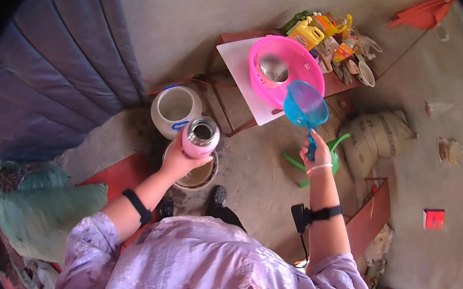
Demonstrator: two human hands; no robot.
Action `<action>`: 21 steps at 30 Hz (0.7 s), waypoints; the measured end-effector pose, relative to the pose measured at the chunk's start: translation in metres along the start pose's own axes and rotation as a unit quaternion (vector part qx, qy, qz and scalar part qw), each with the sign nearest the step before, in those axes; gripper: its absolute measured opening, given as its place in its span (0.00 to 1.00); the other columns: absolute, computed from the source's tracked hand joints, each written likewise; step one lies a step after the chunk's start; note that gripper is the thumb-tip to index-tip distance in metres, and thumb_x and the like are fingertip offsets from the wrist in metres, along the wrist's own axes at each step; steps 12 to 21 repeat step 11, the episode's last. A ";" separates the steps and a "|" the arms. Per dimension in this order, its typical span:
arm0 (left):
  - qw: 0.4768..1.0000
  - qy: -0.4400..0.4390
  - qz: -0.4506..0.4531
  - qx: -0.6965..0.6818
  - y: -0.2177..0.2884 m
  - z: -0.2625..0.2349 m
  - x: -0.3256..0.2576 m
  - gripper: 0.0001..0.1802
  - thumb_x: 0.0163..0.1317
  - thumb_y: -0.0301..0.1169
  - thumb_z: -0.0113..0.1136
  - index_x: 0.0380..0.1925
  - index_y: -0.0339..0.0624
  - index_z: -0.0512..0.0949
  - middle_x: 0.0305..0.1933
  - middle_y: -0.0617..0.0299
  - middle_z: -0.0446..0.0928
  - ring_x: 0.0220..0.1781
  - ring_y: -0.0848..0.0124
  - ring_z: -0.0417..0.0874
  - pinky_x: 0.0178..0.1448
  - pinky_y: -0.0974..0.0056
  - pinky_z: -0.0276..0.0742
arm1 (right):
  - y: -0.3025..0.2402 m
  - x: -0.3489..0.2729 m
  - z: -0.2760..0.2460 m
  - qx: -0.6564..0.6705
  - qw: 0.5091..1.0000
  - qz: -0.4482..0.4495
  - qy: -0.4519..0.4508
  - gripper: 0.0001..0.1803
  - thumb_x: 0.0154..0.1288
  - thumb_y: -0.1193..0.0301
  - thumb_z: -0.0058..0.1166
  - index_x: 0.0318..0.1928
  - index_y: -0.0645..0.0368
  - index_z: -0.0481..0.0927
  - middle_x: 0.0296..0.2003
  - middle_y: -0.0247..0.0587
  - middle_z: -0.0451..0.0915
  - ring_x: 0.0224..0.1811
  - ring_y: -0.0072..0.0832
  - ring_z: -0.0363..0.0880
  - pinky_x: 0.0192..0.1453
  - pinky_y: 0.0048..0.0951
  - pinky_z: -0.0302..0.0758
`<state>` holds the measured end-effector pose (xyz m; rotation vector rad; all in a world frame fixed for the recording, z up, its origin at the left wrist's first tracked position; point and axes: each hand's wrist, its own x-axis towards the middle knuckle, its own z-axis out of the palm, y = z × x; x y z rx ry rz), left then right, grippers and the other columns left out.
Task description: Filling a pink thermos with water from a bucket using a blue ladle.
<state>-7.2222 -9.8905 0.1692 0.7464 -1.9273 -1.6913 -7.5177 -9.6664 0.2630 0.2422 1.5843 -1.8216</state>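
Note:
My left hand (pixel 179 164) is wrapped round a pink vacuum flask (pixel 199 144) with a steel neck, its open mouth facing up. The flask is above a round tub (pixel 211 175) on the floor and hides part of it. Out to the right, my right hand (pixel 319 149) grips the handle of a translucent blue water ladle (pixel 305 108). The ladle's bowl is raised and overlaps the rim of a pink plastic basket (pixel 316 77) in this view. Inside the basket sits a shiny metal bowl (pixel 273 70). I cannot tell whether the ladle holds water.
A white bucket (pixel 159 108) stands beside the tub. The basket rests on a table with a white board (pixel 235 54); yellow jugs (pixel 307 33) and other packages crowd its far end. A green stool (pixel 335 149) and a stuffed sack (pixel 380 137) stand to the right.

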 end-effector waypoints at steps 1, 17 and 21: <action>1.000 0.014 -0.021 -0.006 0.002 0.006 -0.002 0.51 0.39 0.35 0.81 0.64 0.39 0.62 0.59 0.56 0.74 0.60 0.67 0.76 0.64 0.63 0.71 | -0.005 0.029 -0.002 0.003 1.000 -0.010 -0.004 0.09 0.64 0.64 0.59 0.38 0.54 0.77 0.23 0.33 0.74 0.18 0.22 0.70 0.21 0.23 0.67; 0.992 0.083 -0.092 0.033 0.025 0.042 -0.025 0.40 0.44 0.29 0.77 0.57 0.37 0.67 0.56 0.57 0.75 0.56 0.67 0.78 0.63 0.59 0.73 | -0.015 0.211 -0.027 -0.029 0.998 0.035 0.034 0.11 0.63 0.67 0.60 0.41 0.59 0.77 0.26 0.38 0.78 0.21 0.26 0.75 0.22 0.26 0.77; 0.992 0.083 -0.092 0.033 0.025 0.042 -0.025 0.40 0.44 0.29 0.77 0.57 0.37 0.67 0.56 0.57 0.75 0.56 0.67 0.78 0.63 0.59 0.73 | -0.015 0.211 -0.027 -0.029 0.998 0.035 0.034 0.11 0.63 0.67 0.60 0.41 0.59 0.77 0.26 0.38 0.78 0.21 0.26 0.75 0.22 0.26 0.77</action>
